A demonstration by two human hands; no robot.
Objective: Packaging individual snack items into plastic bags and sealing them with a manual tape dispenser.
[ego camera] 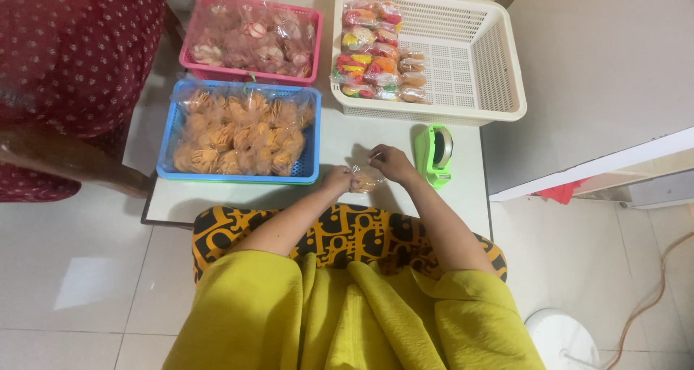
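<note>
Both my hands meet over the low white table [340, 142] on one small clear snack packet [365, 182] with orange crisps inside. My left hand [337, 178] pinches its left end. My right hand [391, 163] grips the right end, fingers curled. A green tape dispenser [435, 153] stands just right of my right hand. Ahead of my left hand lies a blue basket [309, 169] full of orange snack packets.
A pink basket [316, 44] of pale snack packets sits behind the blue one. A cream basket [499, 66] at the back right holds several colourful packets along its left side. Another person in dark red dotted cloth [72, 52] sits at the left.
</note>
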